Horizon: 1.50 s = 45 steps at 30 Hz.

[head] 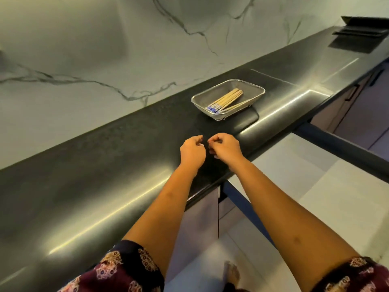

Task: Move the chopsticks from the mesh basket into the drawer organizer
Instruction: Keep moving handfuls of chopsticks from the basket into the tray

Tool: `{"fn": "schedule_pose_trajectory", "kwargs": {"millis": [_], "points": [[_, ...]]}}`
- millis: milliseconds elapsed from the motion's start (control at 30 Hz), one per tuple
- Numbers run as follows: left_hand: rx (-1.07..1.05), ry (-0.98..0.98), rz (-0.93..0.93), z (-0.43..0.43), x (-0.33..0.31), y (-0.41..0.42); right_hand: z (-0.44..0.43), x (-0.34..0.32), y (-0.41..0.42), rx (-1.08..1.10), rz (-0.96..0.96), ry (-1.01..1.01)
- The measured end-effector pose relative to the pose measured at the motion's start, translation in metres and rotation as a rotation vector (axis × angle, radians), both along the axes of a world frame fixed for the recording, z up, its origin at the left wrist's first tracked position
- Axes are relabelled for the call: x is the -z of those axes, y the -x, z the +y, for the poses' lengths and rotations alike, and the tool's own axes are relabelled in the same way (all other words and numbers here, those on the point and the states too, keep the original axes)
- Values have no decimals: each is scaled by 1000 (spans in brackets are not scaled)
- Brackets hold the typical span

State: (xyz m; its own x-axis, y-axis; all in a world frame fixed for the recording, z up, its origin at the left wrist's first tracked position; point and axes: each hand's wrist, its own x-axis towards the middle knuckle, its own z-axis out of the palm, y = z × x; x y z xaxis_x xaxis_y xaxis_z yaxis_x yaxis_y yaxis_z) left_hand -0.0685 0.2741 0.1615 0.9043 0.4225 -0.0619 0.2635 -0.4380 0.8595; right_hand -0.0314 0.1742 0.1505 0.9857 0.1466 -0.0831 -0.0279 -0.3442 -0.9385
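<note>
Several wooden chopsticks (226,100) with blue patterned ends lie bundled in a rectangular metal mesh basket (197,101) on the dark countertop (105,165). My left hand (192,151) and my right hand (226,147) hover side by side over the counter's front part, a short way in front of the basket. Both have loosely curled fingers and hold nothing. To the right below the counter edge a drawer (341,144) with a dark blue front rail stands pulled out. Its inside is pale, and I cannot make out organizer compartments.
A marbled white wall (105,49) rises behind the counter. A black folded device (362,30) sits at the counter's far right end. Purple cabinet fronts (357,114) lie right of the drawer. A bare foot (231,272) stands on the pale floor below.
</note>
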Motion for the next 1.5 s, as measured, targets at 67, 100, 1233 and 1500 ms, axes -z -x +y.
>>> {"fn": "schedule_pose_trajectory", "kwargs": {"millis": [67,100,1233,1500], "points": [[-24,10,-8,9,-4,-29,7,-7,-33,11,16,-48],[-31,15,-15,13,-5,-42,9,-10,-48,17,32,-76],[87,-259,112,60,5,-256,57,27,-296,597,545,-240],[84,-259,143,62,10,-270,55,33,-305,521,543,-129]]}}
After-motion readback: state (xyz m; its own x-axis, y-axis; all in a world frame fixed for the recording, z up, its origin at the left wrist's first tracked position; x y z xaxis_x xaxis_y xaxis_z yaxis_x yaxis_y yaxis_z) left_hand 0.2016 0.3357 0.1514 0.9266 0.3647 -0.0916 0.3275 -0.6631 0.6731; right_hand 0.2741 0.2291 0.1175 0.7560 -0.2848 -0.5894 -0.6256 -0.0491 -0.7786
